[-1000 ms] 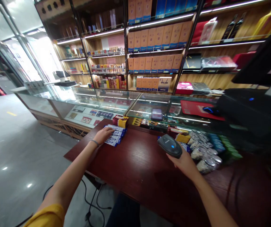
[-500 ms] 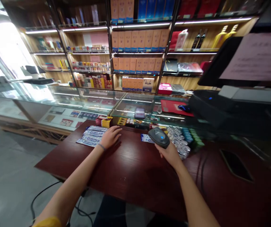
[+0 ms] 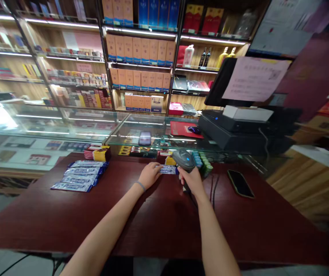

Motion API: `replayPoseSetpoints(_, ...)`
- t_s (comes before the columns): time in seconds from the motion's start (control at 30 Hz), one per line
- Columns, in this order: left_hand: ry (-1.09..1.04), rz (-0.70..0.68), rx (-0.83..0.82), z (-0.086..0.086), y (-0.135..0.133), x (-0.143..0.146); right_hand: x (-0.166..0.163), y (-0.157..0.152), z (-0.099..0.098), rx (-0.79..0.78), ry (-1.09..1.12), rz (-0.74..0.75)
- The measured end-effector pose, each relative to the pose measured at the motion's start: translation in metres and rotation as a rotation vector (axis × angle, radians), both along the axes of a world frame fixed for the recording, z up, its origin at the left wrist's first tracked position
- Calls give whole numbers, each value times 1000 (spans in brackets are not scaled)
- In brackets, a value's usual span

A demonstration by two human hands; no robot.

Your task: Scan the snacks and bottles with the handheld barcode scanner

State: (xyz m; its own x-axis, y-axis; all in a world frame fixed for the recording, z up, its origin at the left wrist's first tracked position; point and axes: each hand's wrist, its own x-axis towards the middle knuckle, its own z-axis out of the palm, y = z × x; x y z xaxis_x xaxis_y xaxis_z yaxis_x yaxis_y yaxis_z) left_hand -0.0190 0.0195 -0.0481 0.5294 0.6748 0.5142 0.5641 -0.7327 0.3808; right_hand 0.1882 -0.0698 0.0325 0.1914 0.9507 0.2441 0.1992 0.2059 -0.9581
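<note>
Left hand [image 3: 149, 175]: laid low over the left end of the small packet pile [image 3: 168, 170], fingers extended and close together; whether they pinch it cannot be told.
Right hand [image 3: 193, 180]: closed around the handle of the scanner [image 3: 183, 159], well apart from the left hand.
Small packet pile: blue and white, near the middle of the far edge of the worktop [image 3: 158, 230], between the hands. The wrapping looks slick, so a pull at one end may slide upper packets off lower ones.
Scanner: head raised at the pile's right end. A low swing rightward could knock the green containers [image 3: 206, 165] by the far edge.
Dark cord [image 3: 215, 189]: right of the right hand; slack here may snag the phone [image 3: 240, 184], near the worktop's right edge.
Spread packets [image 3: 81, 174]: toward the far left corner, overlapping; a sweep of the left forearm could scatter them against the red-and-yellow stack [image 3: 97, 152].
</note>
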Motion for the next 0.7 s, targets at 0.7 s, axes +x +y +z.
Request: replayPoseSetpoints(0.7,-888,122,-502,10,1,-14,-7,0,-2,27,19,-15)
